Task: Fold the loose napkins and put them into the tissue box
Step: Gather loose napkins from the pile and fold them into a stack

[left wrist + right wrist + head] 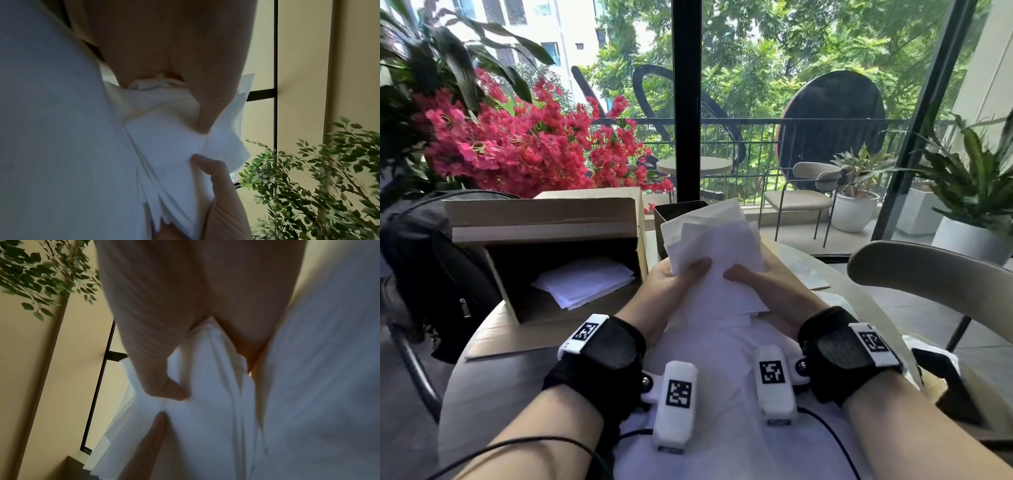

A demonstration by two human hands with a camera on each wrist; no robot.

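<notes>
Napkins (714,240) stand bunched upright between our hands above the table, in front of the dark tissue box (671,210) behind them: our left hand (671,281) and right hand (760,281) each pinch the wad near its lower edge, thumb in front and fingers (213,168) behind. Thin, limp and easily torn (the sheets already splay unevenly), they should handle best, we judge, if we take them flat by opposite corners and crease lightly.
</notes>
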